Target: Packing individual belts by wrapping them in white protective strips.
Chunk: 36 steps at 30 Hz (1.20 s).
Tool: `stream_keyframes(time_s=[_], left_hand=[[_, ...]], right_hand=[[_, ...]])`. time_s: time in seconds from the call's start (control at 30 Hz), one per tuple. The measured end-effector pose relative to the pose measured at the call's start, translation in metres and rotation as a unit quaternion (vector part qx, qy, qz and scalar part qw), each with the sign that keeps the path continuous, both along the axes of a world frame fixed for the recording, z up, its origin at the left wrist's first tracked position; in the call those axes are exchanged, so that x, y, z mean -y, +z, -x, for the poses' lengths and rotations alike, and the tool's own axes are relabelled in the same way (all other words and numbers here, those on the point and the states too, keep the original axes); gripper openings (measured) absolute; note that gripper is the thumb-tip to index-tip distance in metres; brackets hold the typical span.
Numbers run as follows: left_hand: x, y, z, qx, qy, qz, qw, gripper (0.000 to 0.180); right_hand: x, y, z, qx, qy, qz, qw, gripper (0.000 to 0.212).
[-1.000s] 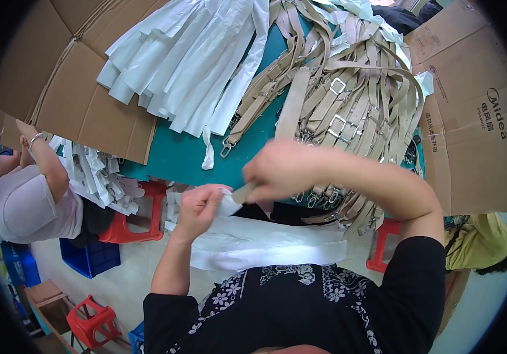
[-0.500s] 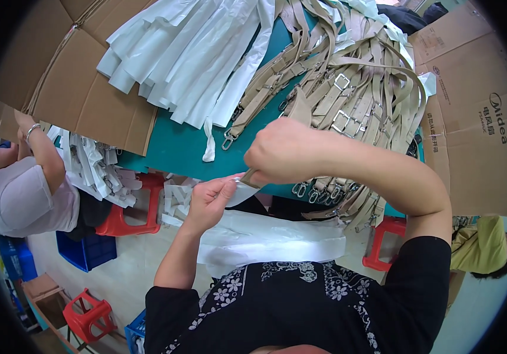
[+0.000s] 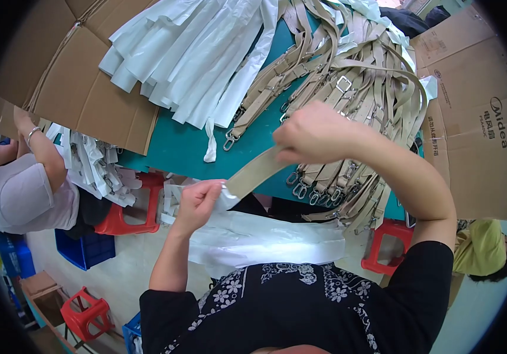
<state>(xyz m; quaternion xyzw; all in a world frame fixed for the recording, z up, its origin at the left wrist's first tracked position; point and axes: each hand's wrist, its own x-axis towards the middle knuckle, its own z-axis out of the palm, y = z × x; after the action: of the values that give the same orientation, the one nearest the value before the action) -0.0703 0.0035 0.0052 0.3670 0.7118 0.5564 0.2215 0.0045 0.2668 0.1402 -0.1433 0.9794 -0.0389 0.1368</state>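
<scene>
A beige strap (image 3: 257, 171) stretches between my hands above the table's near edge. My right hand (image 3: 315, 133) is closed round its upper part, just in front of the heap of straps. My left hand (image 3: 196, 206) pinches a white plastic sleeve (image 3: 226, 200) at the strap's lower end. Whether that end lies inside the sleeve is hard to make out. Beige straps (image 3: 359, 112) with metal buckles and clips lie heaped behind my right hand. Long white plastic sleeves (image 3: 191, 65) are fanned out on the table's far left.
The green tabletop (image 3: 176, 144) has open cardboard boxes (image 3: 103, 88) on its left and right. White plastic (image 3: 271, 242) drapes across my lap. Red stools (image 3: 386, 245) stand on both sides. Another person (image 3: 32, 189) sits at the left near a blue crate (image 3: 85, 251).
My right hand has moved up and to the right, and a longer stretch of strap shows between my hands. My left hand has shifted slightly left and down.
</scene>
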Motion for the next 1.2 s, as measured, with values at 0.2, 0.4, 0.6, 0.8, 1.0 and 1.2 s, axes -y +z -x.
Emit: stream_keyframes(time_s=[0.2, 0.4, 0.6, 0.8, 1.0, 1.2], left_hand=[[-0.031, 0.012, -0.01, 0.01, -0.047, -0.021, 0.999, 0.02], [-0.025, -0.002, -0.012, -0.002, -0.065, -0.01, 0.998, 0.022], [-0.027, 0.001, -0.017, 0.019, -0.074, -0.008, 0.997, 0.016], [-0.026, -0.01, -0.022, 0.136, -0.037, -0.04, 0.989, 0.013], [-0.017, 0.02, -0.021, -0.099, 0.04, -0.142, 0.984, 0.011], [-0.009, 0.0, -0.015, -0.144, 0.071, -0.112, 0.981, 0.016]], right_hand=[[0.04, -0.013, -0.007, 0.092, 0.013, 0.044, 0.995, 0.031], [-0.01, -0.023, -0.03, 0.155, -0.089, 0.198, 0.964, 0.022], [0.004, -0.012, -0.038, 0.134, -0.124, 0.227, 0.957, 0.026], [0.026, -0.017, -0.057, 0.081, -0.183, 0.365, 0.909, 0.051], [0.073, -0.042, -0.033, 0.11, -0.257, 0.489, 0.826, 0.066], [0.091, -0.068, -0.021, 0.239, -0.271, 0.624, 0.692, 0.046]])
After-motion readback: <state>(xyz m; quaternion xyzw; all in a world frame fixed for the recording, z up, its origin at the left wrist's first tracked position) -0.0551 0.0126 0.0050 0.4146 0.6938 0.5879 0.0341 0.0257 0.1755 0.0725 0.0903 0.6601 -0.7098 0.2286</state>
